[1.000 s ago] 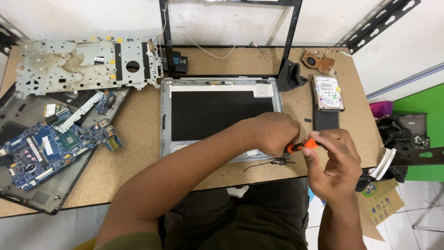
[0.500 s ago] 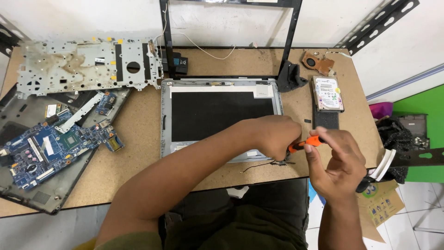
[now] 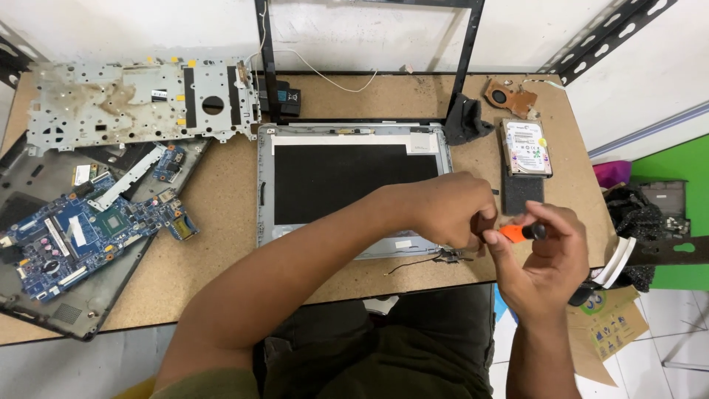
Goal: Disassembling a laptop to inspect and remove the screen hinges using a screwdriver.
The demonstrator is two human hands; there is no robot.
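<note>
Orange-handled screwdriver [image 3: 521,232] lies roughly level, pinched in right hand [image 3: 543,262] fingers, tip pointing left into the left hand [image 3: 447,210], which is curled closed over the display panel's [image 3: 354,188] lower right corner. Left hand is nearer the hinge.

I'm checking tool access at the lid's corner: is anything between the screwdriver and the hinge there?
Nothing separate shows between them. The right hand holds the orange screwdriver beside the lid, and the left hand covers its tip and most of the hinge, so contact cannot be seen.
</note>
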